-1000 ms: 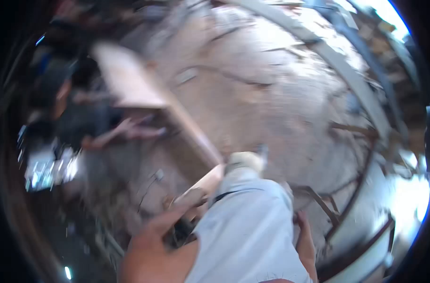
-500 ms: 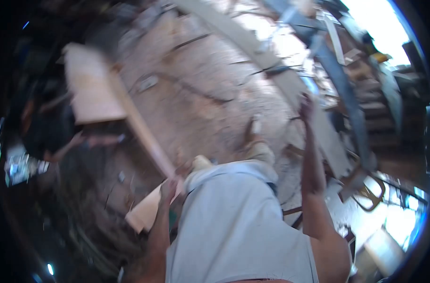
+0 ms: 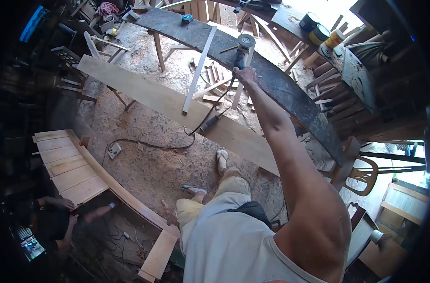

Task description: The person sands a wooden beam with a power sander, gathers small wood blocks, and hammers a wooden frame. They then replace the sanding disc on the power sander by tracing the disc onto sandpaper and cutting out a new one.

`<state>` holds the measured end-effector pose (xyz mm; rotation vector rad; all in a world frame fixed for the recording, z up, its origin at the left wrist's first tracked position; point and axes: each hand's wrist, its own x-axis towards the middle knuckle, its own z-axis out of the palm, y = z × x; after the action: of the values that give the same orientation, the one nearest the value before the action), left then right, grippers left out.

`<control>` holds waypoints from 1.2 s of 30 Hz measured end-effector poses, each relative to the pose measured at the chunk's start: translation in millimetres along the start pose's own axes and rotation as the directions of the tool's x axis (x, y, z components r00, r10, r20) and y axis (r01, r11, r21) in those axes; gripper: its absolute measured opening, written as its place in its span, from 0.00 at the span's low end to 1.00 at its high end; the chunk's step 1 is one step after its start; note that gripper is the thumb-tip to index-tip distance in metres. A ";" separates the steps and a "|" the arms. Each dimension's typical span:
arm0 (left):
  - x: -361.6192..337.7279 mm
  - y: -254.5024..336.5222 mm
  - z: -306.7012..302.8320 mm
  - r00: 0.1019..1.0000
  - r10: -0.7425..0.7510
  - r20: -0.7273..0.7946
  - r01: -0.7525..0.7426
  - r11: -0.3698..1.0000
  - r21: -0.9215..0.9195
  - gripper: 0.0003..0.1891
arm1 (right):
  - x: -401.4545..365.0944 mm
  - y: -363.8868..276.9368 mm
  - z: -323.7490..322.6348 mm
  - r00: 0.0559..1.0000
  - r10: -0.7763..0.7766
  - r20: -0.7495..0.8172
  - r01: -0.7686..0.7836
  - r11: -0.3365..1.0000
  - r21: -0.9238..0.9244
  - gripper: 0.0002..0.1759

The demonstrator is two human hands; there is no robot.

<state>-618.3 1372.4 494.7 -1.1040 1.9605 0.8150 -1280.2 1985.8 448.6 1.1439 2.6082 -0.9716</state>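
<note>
My right hand [image 3: 245,75] is stretched forward, its fingers closed around the rear end of an angle grinder [image 3: 241,59]. The grinder's round head lies over the dark curved bench [image 3: 283,89], and its cord hangs down toward a long pale board [image 3: 153,100]. Beside the grinder are a pencil [image 3: 229,49] and a thin wooden strip [image 3: 200,70] lying across bench and board. At the near end of a slatted wooden panel [image 3: 71,162], a small brownish shape beside my shirt may be part of my left hand [image 3: 173,220]; its fingers cannot be made out.
Another person [image 3: 50,219] is at the lower left, hands by the panel. A power strip [image 3: 114,150] and cord lie on the dusty floor. Cans [image 3: 319,34] stand at the upper right. A blue tape measure [image 3: 187,18] sits on the bench. A chair [image 3: 366,177] is at right.
My right hand has moved forward and taken hold of the grinder. The view has turned toward the bench and become sharper. My left hand, earlier visible at the wooden panel, is now mostly hidden.
</note>
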 end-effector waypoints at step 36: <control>-31.7 418.4 -153.3 0.525 0.688 -0.502 -0.819 0.246 -0.518 0.22 | -460.5 -39.7 72.6 0.397 -0.832 0.387 0.651 0.552 0.520 0.53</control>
<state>-1021.4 1443.6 673.4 -0.4622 2.3912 2.2735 -993.4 1639.1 577.1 -0.4923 2.3749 -1.5690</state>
